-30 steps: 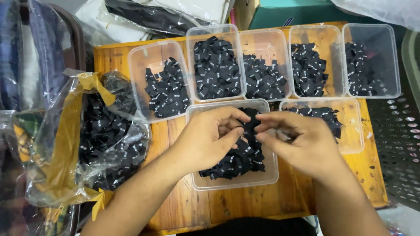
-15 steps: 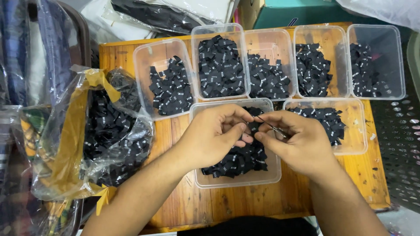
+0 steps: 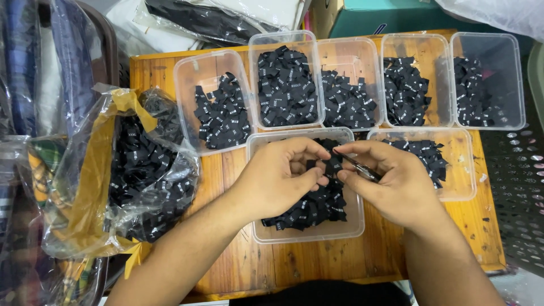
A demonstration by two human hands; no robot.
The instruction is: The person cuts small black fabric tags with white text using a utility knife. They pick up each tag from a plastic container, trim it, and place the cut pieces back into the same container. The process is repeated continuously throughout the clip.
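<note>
Your left hand point(image 3: 277, 181) pinches one small black cloth label point(image 3: 330, 166); your right hand point(image 3: 391, 181) grips thin metal snips point(image 3: 358, 168). Cut slowly over the clear plastic tub point(image 3: 345, 232).

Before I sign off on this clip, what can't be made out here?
- Head view: the left hand and right hand cover much of the near container.
- The thin dark tool in the right hand: kind unclear, mostly covered by fingers.
- White marks on the black labels: too small.
- Plastic bag: glare hides contents.

Both hands meet at centre, left hand point(image 3: 283, 178) fingers curled, right hand point(image 3: 391, 181) pinching, forearms angled inward.
</note>
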